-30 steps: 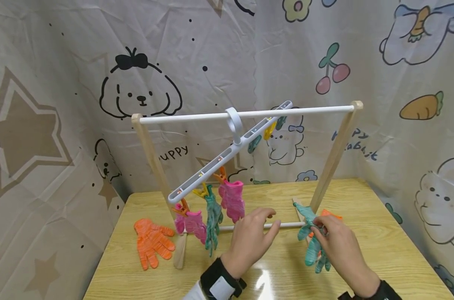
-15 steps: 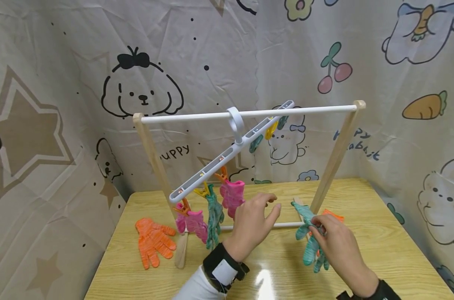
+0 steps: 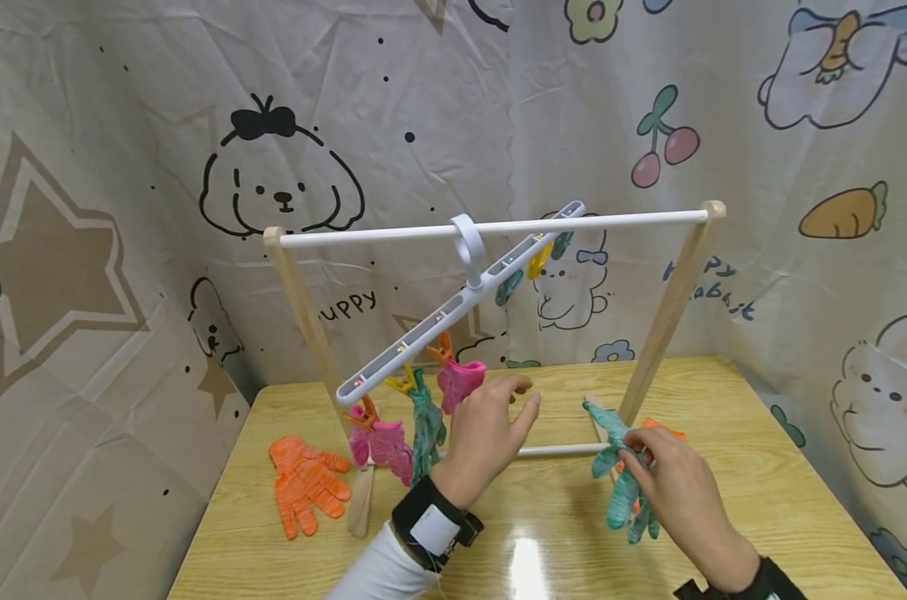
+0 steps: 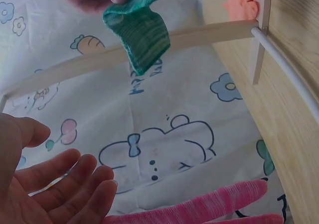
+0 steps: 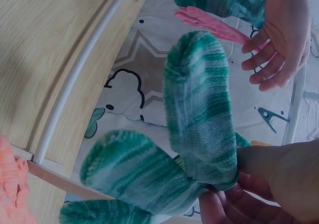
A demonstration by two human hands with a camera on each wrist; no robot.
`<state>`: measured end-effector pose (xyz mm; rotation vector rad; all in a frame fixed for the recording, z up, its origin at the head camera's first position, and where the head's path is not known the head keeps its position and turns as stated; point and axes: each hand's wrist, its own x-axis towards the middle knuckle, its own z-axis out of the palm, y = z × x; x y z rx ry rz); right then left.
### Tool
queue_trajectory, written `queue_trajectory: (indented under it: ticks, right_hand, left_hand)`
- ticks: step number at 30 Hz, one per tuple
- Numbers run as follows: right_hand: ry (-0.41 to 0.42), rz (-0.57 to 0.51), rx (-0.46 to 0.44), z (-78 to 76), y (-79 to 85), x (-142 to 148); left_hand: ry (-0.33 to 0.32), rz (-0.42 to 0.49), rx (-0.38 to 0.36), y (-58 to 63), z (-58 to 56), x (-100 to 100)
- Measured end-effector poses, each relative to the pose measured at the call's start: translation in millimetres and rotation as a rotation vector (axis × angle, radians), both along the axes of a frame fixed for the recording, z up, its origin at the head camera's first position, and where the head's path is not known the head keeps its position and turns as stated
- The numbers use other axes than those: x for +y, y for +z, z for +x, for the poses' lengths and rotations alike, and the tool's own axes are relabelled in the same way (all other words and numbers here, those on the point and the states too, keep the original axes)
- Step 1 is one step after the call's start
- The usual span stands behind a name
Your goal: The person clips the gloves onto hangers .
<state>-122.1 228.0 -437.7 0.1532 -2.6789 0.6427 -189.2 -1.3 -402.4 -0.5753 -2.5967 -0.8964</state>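
My right hand (image 3: 678, 492) pinches a green striped knit glove (image 3: 622, 504) at the right of the stand, with the glove's fingers dangling down. In the right wrist view, the glove (image 5: 199, 104) fills the middle, held between thumb and fingers. My left hand (image 3: 479, 437) holds nothing; its fingers are relaxed and spread from the thumb, as the left wrist view shows. It overlaps a hanging pink glove (image 3: 459, 382) in the head view. Another green glove (image 3: 427, 417) and a pink glove (image 3: 386, 446) hang beside it from clothespins on the grey hanger (image 3: 472, 293).
The hanger hooks over the white rod (image 3: 596, 223) of a wooden stand (image 3: 667, 317). Teal clothespins (image 3: 509, 287) and a yellow clothespin (image 3: 539, 260) hang bare on its far half. One orange glove (image 3: 307, 483) lies left on the table (image 3: 573, 558); more orange fabric (image 3: 659, 428) lies behind my right hand.
My left hand has shifted a little left, covering more of the hanging pink glove. The right hand stays nearly in place with the green glove.
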Motion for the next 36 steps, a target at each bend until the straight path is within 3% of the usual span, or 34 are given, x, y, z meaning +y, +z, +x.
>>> queue_trajectory:
  ticks: [11,24,36]
  right_hand:
    - [-0.01,-0.006,-0.027,-1.5,3.7,-1]
    - [-0.015,-0.004,-0.043,-4.7,5.9,-4]
    - [0.015,-0.021,0.032,-8.9,2.7,-6]
  left_hand:
    - [0.023,0.028,0.018,-0.5,-7.4,-8]
    - [-0.013,0.06,-0.059,3.8,-15.4,-13]
    - [-0.012,0.117,-0.089,8.1,-23.3,-9]
